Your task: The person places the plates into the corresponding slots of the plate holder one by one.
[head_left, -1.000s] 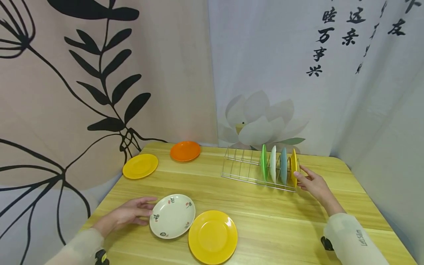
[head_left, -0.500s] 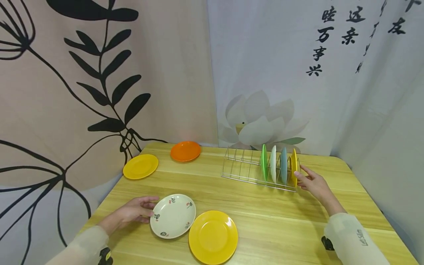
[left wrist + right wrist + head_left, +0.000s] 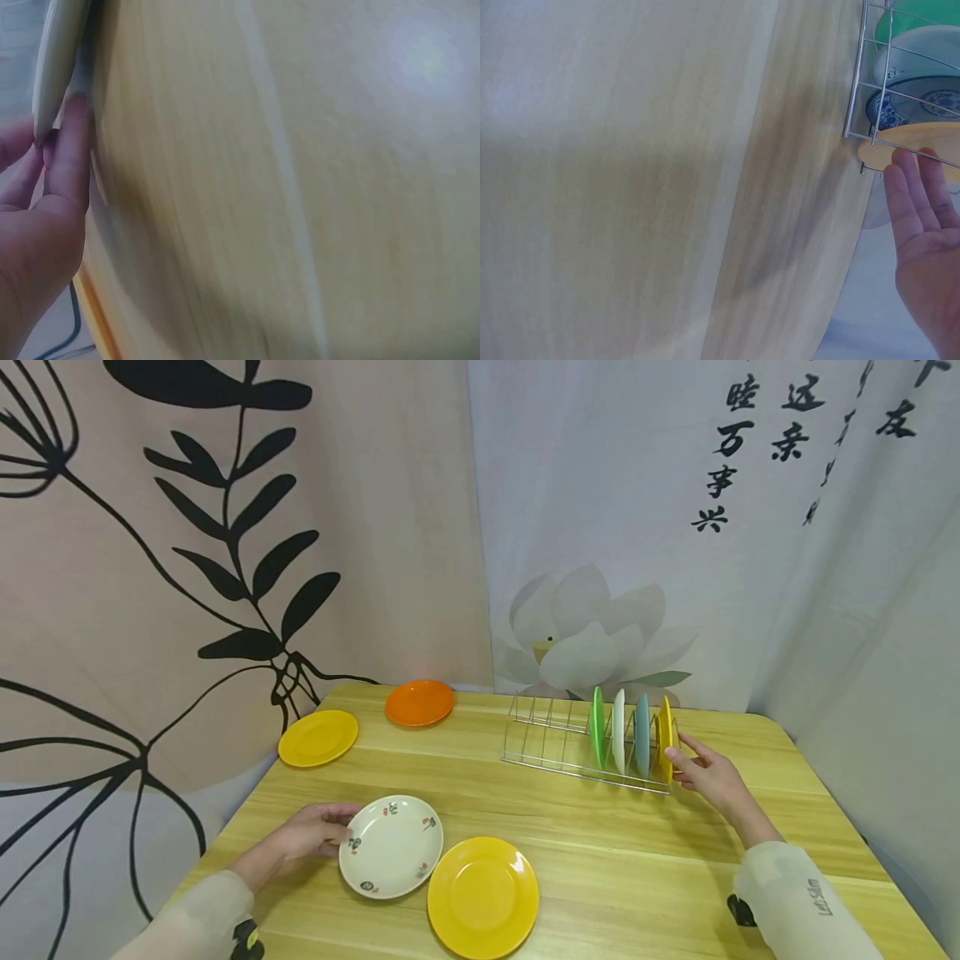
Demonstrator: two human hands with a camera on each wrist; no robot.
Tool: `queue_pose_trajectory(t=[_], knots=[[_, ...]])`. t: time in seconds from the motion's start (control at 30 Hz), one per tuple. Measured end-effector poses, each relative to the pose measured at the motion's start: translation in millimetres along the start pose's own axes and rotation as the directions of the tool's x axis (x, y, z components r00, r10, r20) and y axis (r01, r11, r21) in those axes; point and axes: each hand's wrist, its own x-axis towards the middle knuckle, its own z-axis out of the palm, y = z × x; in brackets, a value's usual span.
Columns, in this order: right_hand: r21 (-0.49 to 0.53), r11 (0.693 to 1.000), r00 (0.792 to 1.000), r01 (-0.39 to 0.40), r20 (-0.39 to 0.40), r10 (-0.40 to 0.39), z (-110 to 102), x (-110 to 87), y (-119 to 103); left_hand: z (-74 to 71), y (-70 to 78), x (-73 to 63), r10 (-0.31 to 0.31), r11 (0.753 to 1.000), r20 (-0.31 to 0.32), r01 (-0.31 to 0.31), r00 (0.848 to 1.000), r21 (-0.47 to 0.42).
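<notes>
My left hand (image 3: 303,839) pinches the left rim of a white plate (image 3: 392,847) with small red and dark motifs. In the left wrist view, the plate (image 3: 58,60) shows edge-on, thumb on one face and fingers on the other. My right hand (image 3: 712,777) is at the wire rack's right end, fingers fairly straight, touching an upright yellow plate (image 3: 665,739). In the right wrist view, the fingertips of my right hand (image 3: 930,232) rest against that yellow plate (image 3: 900,142). A yellow plate (image 3: 482,897) lies flat beside the white one.
The wire rack (image 3: 551,752) also holds a green plate (image 3: 597,727), a white plate (image 3: 618,731) and a blue-patterned plate (image 3: 642,735); slots to their left hold nothing. Farther back on the wooden table (image 3: 615,868) lie another yellow plate (image 3: 318,737) and an orange plate (image 3: 420,702).
My left hand has moved slightly right and taken the white plate's rim between thumb and fingers; the plate's far edge sits a little higher. The right hand stays at the rack.
</notes>
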Motion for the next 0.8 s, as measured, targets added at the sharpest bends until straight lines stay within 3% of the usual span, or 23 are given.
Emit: queue_pose_trajectory(t=[0.17,0.6,0.8], knots=[[0.004,1.0,1.0,0.003,0.002,-0.003,0.0,-0.5,0.4,3.1,2.0,2.6,0.02,0.998,-0.005,-0.02,1.0,-0.051],[0.009,1.0,1.0,0.005,-0.006,-0.005,-0.1,-1.1,-0.1,-1.6,8.5,10.9,0.065,0.992,0.065,-0.058,0.996,-0.114],[0.009,1.0,1.0,-0.001,-0.002,0.001,-0.2,-0.9,-0.3,-1.9,18.6,17.8,0.1,0.982,0.02,-0.096,0.995,-0.163]])
